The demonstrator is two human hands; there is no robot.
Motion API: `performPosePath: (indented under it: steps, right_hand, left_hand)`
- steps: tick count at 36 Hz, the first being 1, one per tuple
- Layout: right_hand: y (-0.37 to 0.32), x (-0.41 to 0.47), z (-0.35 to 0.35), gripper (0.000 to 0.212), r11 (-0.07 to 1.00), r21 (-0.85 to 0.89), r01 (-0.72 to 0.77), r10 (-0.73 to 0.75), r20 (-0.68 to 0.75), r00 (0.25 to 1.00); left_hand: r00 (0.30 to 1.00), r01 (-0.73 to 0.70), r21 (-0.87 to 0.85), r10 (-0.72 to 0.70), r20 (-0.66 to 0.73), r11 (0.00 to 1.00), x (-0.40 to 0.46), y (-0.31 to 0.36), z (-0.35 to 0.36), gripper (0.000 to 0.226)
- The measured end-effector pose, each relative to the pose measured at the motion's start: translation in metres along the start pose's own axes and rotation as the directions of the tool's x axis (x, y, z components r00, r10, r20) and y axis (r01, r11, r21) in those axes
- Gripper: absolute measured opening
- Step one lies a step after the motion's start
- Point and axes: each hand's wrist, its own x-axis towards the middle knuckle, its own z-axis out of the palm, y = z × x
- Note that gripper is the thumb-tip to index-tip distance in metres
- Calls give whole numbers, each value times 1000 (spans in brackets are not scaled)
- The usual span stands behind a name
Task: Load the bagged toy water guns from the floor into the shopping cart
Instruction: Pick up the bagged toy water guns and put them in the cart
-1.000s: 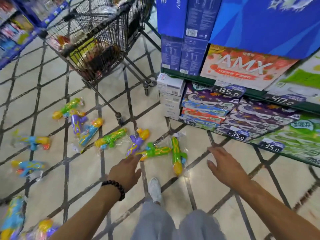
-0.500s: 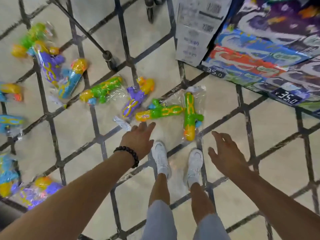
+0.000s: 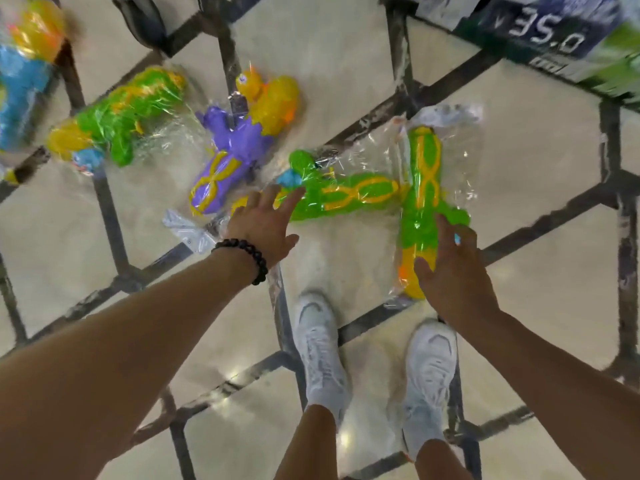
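Note:
Several bagged toy water guns lie on the tiled floor. My left hand (image 3: 265,226), with a bead bracelet at the wrist, reaches with spread fingers over the near end of a green and yellow gun (image 3: 346,197) lying crosswise. My right hand (image 3: 450,271) hovers open over the lower half of another green and yellow gun (image 3: 424,178) lying lengthwise. A purple and yellow gun (image 3: 239,150) and a green one with a yellow tip (image 3: 117,119) lie further left. Neither hand grips anything. The shopping cart's basket is out of view.
A blue and yellow bagged gun (image 3: 24,74) lies at the far left edge. A cart wheel (image 3: 142,19) stands at the top left. Shelf packs with a 35.0 price tag (image 3: 550,32) sit at the top right. My white shoes (image 3: 322,351) stand just below the guns.
I have bent much lower, so the floor looks closer. Both hands have moved forward and down onto the two green guns; the cart has left the view.

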Motion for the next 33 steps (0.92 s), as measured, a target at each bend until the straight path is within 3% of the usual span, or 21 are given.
performPosePath:
  steps: [9, 23, 29, 33]
  right_hand:
    - [27, 53, 71, 103, 998, 34, -48, 50, -52, 997]
    - [37, 78, 110, 127, 998, -28, -63, 59, -113, 992]
    - [41, 82, 116, 122, 997, -53, -52, 44, -138, 989]
    - [39, 81, 108, 122, 999, 21, -43, 46, -162, 986]
  left_hand:
    - [997, -18, 98, 26, -72, 995, 71, -13, 63, 109]
    - [987, -57, 159, 80, -140, 986, 99, -18, 83, 123]
    - [982, 52, -31, -57, -181, 998, 96, -2, 85, 108]
    - [975, 82, -163, -113, -192, 983, 87, 10, 80, 101]
